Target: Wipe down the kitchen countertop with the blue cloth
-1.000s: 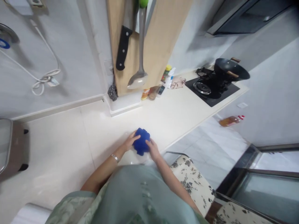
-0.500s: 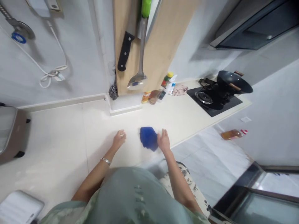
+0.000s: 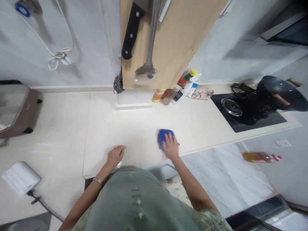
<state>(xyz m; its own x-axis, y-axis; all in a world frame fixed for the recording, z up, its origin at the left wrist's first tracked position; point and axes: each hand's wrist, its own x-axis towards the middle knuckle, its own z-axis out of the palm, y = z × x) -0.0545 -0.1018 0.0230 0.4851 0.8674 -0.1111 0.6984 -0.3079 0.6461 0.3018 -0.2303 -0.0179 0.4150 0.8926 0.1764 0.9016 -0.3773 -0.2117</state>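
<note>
cloth (image 3: 160, 138): matt; countertop (image 3: 134, 128): glossy; board (image 3: 178, 41): wood; scourer (image 3: 118, 84): rough metal

The right hand (image 3: 171, 148) lies flattish on a blue cloth (image 3: 161, 138) on the worktop (image 3: 137, 128). From the cloth, the left hand (image 3: 115, 156), loosely curled, is toward eight o'clock, a black-handled knife (image 3: 131, 35) toward eleven, a wok (image 3: 271, 88) toward two.

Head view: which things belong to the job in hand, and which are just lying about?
In hand: blue cloth, under the right hand; counter beneath it.
Lying about, untouched: wok; knife; red-capped bottle; white box.
</note>
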